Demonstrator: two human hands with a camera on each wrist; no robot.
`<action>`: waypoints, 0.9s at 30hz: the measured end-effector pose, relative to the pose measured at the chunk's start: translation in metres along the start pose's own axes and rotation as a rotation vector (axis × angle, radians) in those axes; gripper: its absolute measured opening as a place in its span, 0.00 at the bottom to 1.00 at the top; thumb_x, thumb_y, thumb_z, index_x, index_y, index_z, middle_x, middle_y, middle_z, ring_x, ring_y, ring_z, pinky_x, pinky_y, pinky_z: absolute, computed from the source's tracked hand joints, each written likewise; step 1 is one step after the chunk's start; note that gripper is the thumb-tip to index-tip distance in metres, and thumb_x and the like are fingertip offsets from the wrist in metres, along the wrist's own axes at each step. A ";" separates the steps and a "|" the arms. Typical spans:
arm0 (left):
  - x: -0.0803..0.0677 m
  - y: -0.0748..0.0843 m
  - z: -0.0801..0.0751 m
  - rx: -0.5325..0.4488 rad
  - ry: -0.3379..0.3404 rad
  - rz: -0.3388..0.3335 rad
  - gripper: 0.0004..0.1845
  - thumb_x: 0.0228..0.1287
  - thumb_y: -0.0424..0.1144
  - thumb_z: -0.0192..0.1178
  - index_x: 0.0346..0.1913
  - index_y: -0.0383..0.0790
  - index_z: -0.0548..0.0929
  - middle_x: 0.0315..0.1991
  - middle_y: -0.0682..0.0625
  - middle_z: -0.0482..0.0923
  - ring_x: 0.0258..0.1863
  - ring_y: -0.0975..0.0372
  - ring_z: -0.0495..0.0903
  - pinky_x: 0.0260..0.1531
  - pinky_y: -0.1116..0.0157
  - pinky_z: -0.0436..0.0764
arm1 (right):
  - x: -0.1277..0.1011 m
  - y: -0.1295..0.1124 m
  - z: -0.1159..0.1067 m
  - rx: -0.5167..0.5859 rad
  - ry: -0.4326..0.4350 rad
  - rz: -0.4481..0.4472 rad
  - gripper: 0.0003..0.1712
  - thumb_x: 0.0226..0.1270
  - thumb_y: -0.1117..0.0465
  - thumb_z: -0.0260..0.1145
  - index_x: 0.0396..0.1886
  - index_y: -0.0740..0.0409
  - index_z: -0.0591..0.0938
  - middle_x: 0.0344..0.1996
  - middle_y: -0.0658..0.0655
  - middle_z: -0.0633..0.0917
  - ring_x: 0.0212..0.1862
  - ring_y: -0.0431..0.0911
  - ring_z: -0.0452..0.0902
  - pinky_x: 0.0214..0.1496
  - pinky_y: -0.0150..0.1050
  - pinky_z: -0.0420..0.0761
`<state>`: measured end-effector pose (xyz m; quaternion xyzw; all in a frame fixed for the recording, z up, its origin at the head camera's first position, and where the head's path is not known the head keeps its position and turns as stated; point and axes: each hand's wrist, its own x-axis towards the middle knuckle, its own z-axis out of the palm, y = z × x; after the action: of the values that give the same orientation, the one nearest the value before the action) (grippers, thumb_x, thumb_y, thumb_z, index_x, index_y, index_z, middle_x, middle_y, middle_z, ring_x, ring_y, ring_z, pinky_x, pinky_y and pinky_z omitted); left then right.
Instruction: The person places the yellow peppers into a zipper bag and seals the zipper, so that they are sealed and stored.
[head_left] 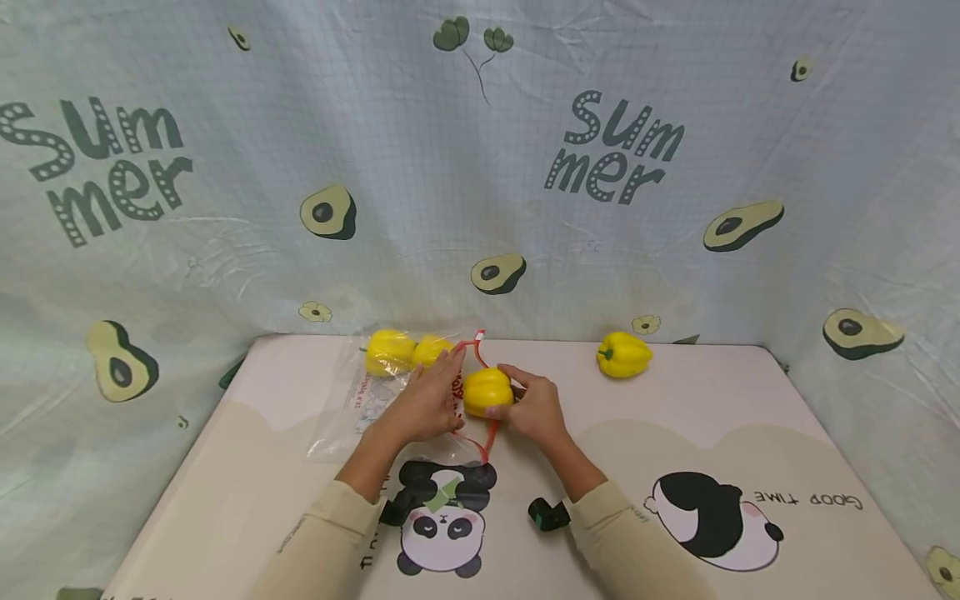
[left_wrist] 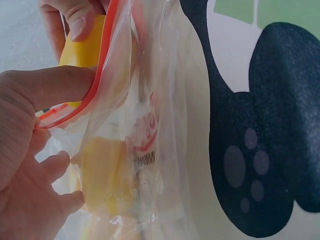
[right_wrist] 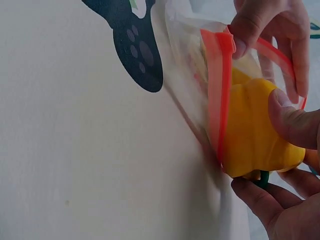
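Avocado-print cloth hangs behind and to both sides of you, and a panda-print surface [head_left: 675, 417] carries the work. Your right hand [head_left: 534, 408] curls round a yellow pepper [head_left: 487, 392] at the mouth of a clear zip bag [head_left: 360, 400], thumb on its side and fingers beneath near the green stem. Your left hand [head_left: 429, 402] pinches the bag's red zip rim [right_wrist: 220, 95], thumb hooked inside the opening to hold it wide. Two more yellow peppers [head_left: 401, 352] already sit deep in the bag; a fourth pepper [head_left: 624, 354] lies well apart toward the back right.

Expect the pepper to be light, firm and glossy, so likely a little slick; a wrap around its broad lobes looks safer than holding by the stem. The bag is thin, floppy film that probably collapses unless you grip it by the stiffer zip strip. A small dark object [head_left: 547, 514] lies near your right sleeve; I cannot tell what it is.
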<state>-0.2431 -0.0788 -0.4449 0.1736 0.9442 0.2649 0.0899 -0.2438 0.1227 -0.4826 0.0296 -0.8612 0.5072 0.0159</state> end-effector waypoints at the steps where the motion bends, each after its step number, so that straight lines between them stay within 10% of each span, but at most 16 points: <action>1: 0.000 0.000 0.000 0.002 0.002 0.002 0.60 0.56 0.36 0.78 0.85 0.45 0.50 0.86 0.47 0.51 0.87 0.52 0.45 0.84 0.41 0.39 | 0.000 0.000 0.001 0.000 -0.006 -0.004 0.38 0.55 0.64 0.83 0.68 0.55 0.82 0.67 0.61 0.83 0.66 0.62 0.82 0.65 0.54 0.83; 27: -0.005 -0.003 -0.002 0.010 0.026 0.044 0.61 0.54 0.35 0.78 0.85 0.44 0.49 0.85 0.45 0.52 0.87 0.50 0.46 0.83 0.39 0.42 | -0.006 -0.016 0.020 -0.071 -0.064 0.007 0.41 0.55 0.59 0.83 0.71 0.51 0.80 0.66 0.57 0.84 0.63 0.56 0.82 0.65 0.50 0.85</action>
<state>-0.2394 -0.0840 -0.4447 0.1914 0.9425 0.2645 0.0712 -0.2372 0.0973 -0.4791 0.0421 -0.8788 0.4751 -0.0123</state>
